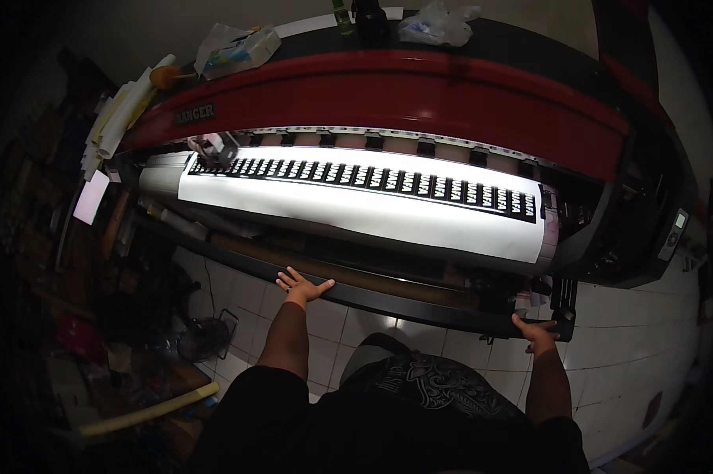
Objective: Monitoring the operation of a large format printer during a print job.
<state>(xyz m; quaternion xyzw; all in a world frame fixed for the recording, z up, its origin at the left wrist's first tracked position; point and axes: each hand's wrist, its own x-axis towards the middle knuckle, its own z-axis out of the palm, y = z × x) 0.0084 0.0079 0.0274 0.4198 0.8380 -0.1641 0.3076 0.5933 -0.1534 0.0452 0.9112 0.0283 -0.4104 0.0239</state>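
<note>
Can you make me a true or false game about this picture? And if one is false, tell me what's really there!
1. The left hand and the right hand are both at the long black bar. True.
2. The white sheet is completely blank. False: a row of dark blocks with white letters runs across it.
3. The wide cover above the sheet is blue. False: it is red.
4. A long yellow rod lies at the lower left of the picture. True.
5. The left hand is curled into a tight fist. False: its fingers are spread.
</note>
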